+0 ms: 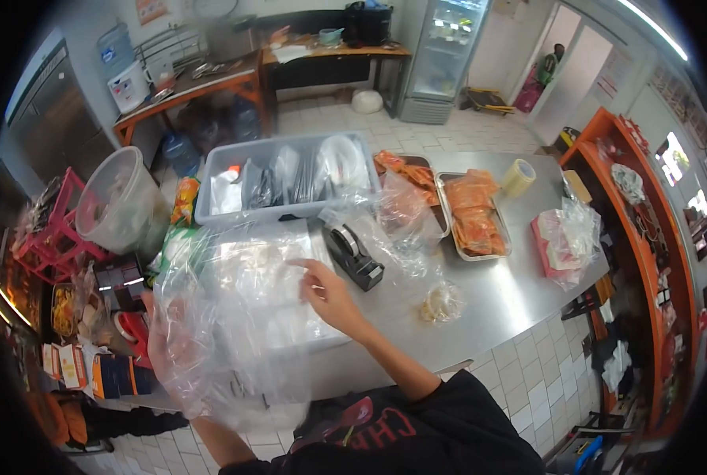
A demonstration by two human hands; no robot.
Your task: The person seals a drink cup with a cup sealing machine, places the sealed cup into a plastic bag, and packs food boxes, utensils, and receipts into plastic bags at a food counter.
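Note:
Clear plastic bags (250,348) hang over my left hand (175,348), which shows blurred through the film at the left edge of the metal table (401,340). My right hand (329,297) is raised over a flat stack of clear bags (266,261), its index finger stretched out and the others curled, nothing visible in it. Just right of that hand stands a black tape dispenser (355,257). A small knotted bag with yellowish contents (442,304) lies further right on the steel.
Behind the stack sits a grey bin (282,212) of packaging. Two metal trays (488,255) of orange packed food, a tape roll (519,177) and a pink box (555,253) stand to the right. A translucent bucket (120,202) is at left. Far off, a person (549,67) is in the doorway.

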